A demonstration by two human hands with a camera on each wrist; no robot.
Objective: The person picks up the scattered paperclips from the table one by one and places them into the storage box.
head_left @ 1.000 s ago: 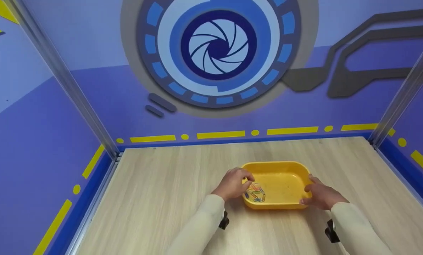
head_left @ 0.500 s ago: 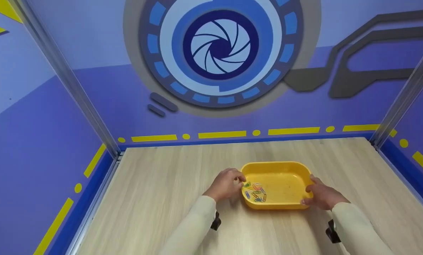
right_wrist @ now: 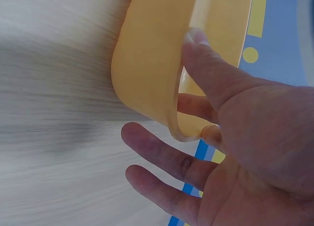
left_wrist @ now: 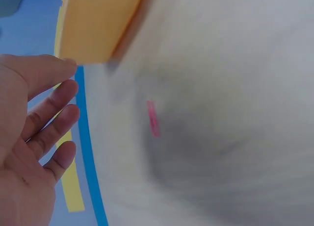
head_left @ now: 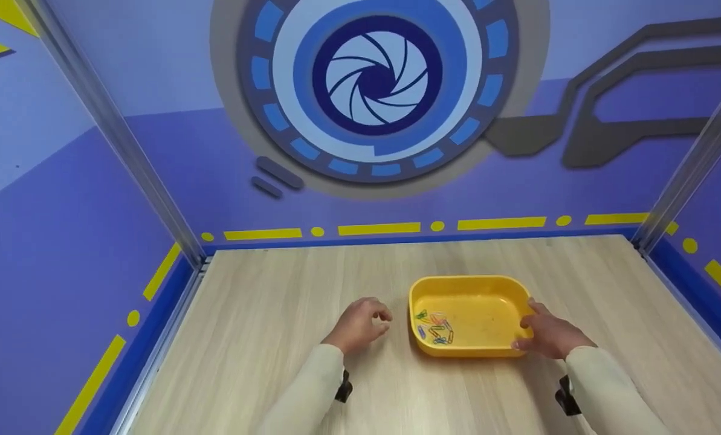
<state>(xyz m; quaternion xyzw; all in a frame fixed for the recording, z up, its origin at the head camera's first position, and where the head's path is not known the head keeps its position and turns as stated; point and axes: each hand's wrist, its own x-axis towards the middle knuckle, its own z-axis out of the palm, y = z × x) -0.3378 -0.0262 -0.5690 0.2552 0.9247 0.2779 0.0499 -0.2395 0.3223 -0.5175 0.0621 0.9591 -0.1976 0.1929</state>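
A yellow plastic tray (head_left: 493, 323) sits on the table right of the middle. Colourful paper clips (head_left: 437, 329) lie loose in its left end. My right hand (head_left: 550, 332) holds the tray's right end; in the right wrist view the thumb lies along the rim and a finger reaches inside. Left of the tray, apart from it, is my left hand (head_left: 360, 326), fingers loosely curled with nothing between them. In the left wrist view a small, slim pink piece (left_wrist: 153, 118), blurred, lies on the table near that hand; the head view does not show it.
The light wooden tabletop (head_left: 275, 332) is closed in by a printed blue back wall (head_left: 348, 211) and side walls. Metal posts (head_left: 130, 157) stand at the corners. Both forearms, in pale sleeves (head_left: 306, 386), come in from the front.
My left hand has drawn back from inside the tray's left end, moving left and toward the front; green clips there now show. The right hand and tray have stayed put.
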